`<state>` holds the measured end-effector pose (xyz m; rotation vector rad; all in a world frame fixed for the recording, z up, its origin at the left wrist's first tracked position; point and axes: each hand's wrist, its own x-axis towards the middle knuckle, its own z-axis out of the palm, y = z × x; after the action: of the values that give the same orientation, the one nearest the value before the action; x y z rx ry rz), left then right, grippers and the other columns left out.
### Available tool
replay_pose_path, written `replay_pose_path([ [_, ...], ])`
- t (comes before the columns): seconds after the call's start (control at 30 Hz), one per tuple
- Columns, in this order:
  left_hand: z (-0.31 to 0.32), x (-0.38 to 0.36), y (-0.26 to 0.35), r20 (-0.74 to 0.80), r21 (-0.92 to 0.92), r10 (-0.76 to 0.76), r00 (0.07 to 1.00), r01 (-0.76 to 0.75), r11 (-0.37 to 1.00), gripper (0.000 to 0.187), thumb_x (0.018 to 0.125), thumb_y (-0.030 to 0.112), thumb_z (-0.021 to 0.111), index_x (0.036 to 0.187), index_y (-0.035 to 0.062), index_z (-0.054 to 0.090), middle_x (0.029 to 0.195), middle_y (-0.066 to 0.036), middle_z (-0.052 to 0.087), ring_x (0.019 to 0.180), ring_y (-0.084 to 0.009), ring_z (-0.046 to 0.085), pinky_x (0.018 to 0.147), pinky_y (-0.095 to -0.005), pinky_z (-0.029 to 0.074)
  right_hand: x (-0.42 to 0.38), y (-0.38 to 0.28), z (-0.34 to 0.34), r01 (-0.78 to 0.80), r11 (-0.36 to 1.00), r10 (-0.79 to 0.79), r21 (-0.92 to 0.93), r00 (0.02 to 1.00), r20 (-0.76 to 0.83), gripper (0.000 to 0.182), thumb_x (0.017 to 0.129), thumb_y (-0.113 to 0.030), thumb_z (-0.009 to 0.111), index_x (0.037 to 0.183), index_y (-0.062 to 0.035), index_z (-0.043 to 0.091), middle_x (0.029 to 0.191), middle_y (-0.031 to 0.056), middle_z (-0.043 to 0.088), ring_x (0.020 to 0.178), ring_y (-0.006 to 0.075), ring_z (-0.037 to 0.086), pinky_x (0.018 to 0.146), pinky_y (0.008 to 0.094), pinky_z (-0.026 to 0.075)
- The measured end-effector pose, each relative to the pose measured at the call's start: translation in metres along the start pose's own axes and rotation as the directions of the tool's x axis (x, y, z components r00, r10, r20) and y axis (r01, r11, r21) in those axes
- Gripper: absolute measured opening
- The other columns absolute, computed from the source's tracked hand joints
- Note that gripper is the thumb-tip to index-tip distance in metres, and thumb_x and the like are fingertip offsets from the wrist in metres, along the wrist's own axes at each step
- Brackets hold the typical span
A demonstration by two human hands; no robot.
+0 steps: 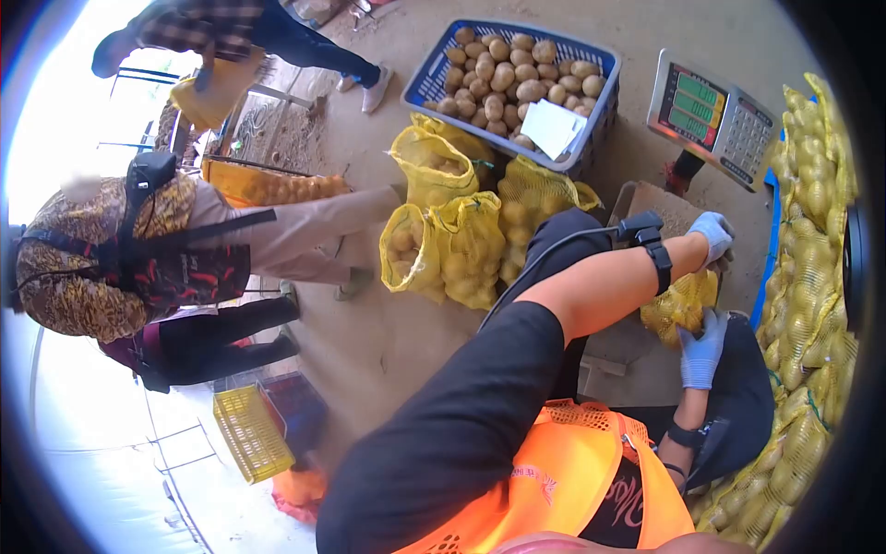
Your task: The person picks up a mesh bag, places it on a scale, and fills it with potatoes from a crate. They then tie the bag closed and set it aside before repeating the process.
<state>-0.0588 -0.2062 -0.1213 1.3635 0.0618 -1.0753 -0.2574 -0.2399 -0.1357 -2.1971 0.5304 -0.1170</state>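
Note:
My left hand (713,234), in a blue glove with a black band on its wrist, reaches out to the top of a yellow mesh bag of potatoes (676,307) and grips it. In a matching blue glove, my right hand (701,351) holds the same bag from the near side. The bag rests on a scale platform covered with cardboard (651,201). Above it stands the scale's display head (712,116) with lit green and orange digits.
Three filled yellow potato bags (461,235) lie on the ground before a blue crate of loose potatoes (517,74) with a paper sheet. More filled bags are stacked at the right (812,277). A seated person (138,249) and a standing one (231,37) are at the left. A yellow crate (251,432) lies nearby.

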Motion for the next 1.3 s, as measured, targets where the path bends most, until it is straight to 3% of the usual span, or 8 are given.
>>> replay_pose_path([
  [0.1,-0.019,-0.013,0.004,0.008,-0.040,0.023,1.000,-0.023,0.999,0.013,0.082,0.004,0.053,0.094,0.0079,0.058,0.066,-0.009,0.063,0.045,-0.0207,0.060,0.036,-0.0321,0.044,0.001,-0.011,-0.004,0.110,0.965,-0.140,-0.240,0.984,-0.113,0.049,0.069,-0.007,0.074,0.112,-0.0009,0.053,0.105,0.0135,0.052,0.102,0.0286,0.051,0.093,0.0338,0.040],
  [0.17,-0.045,-0.016,0.000,-0.084,-0.077,0.117,0.990,-0.123,0.989,0.011,0.084,0.007,0.054,0.087,0.0107,0.064,0.061,-0.004,0.058,0.040,-0.0158,0.053,0.035,-0.0301,0.040,0.014,0.014,0.010,-0.009,0.882,0.121,0.471,0.971,-0.207,0.034,0.079,-0.015,0.071,0.106,-0.0039,0.055,0.086,0.0062,0.055,0.074,0.0189,0.056,0.068,0.0269,0.047],
  [0.2,-0.063,-0.042,0.008,-0.082,-0.121,0.096,0.992,-0.105,0.987,0.009,0.082,0.007,0.055,0.079,0.0116,0.062,0.056,-0.001,0.051,0.039,-0.0124,0.047,0.034,-0.0295,0.035,0.013,-0.008,-0.009,-0.374,0.662,0.422,0.649,0.902,0.090,0.019,0.086,-0.021,0.065,0.099,-0.0099,0.056,0.070,-0.0019,0.050,0.048,0.0073,0.043,0.042,0.0197,0.035],
  [0.27,-0.086,-0.091,0.013,-0.085,-0.135,0.039,0.996,-0.050,0.990,0.020,0.076,0.008,0.052,0.057,0.0144,0.051,0.050,0.000,0.043,0.037,-0.0113,0.040,0.033,-0.0285,0.025,0.025,-0.011,-0.010,-0.380,0.290,0.475,0.878,0.854,0.213,0.018,0.085,-0.029,0.066,0.084,-0.0178,0.053,0.058,-0.0066,0.040,0.039,0.0028,0.031,0.033,0.0191,0.021],
  [0.5,-0.079,-0.194,-0.073,0.005,0.003,0.260,0.966,-0.260,0.966,0.016,0.084,0.022,0.058,0.097,0.0128,0.059,0.069,0.003,0.051,0.050,-0.0073,0.044,0.045,-0.0236,0.036,0.048,-0.009,-0.012,-0.538,-0.170,0.518,0.826,0.664,0.539,0.029,0.082,-0.037,0.068,0.068,-0.0231,0.047,0.045,-0.0075,0.032,0.033,0.0052,0.030,0.029,0.0176,0.024],
  [0.7,-0.024,-0.223,-0.081,-0.037,0.306,0.482,0.875,-0.449,0.839,0.014,0.085,0.014,0.056,0.098,0.0094,0.058,0.075,0.000,0.054,0.067,-0.0095,0.048,0.060,-0.0249,0.041,0.060,0.022,-0.007,-0.326,-0.147,0.513,0.934,0.782,0.354,0.009,0.084,-0.015,0.066,0.085,-0.0071,0.061,0.071,0.0033,0.062,0.058,0.0140,0.062,0.053,0.0215,0.056],
  [0.87,0.020,-0.258,-0.058,0.181,0.547,0.596,0.783,-0.583,0.600,0.021,0.084,0.007,0.055,0.104,0.0112,0.058,0.073,-0.007,0.059,0.068,-0.0155,0.057,0.065,-0.0313,0.047,0.032,0.014,-0.004,-0.470,0.006,0.070,0.883,0.881,0.468,0.027,0.091,-0.028,0.053,0.105,-0.0059,0.057,0.092,0.0127,0.064,0.084,0.0265,0.064,0.078,0.0385,0.052],
  [1.3,0.046,-0.175,-0.043,0.482,0.641,0.657,0.579,-0.745,0.186,0.017,0.077,0.011,0.062,0.094,0.0107,0.067,0.086,-0.011,0.067,0.081,-0.0298,0.064,0.074,-0.0347,0.050,0.018,0.013,0.005,-0.505,-0.151,0.250,0.850,0.812,0.527,0.041,0.088,-0.054,0.048,0.098,-0.0167,0.061,0.084,0.0073,0.064,0.068,0.0230,0.061,0.059,0.0339,0.049],
])
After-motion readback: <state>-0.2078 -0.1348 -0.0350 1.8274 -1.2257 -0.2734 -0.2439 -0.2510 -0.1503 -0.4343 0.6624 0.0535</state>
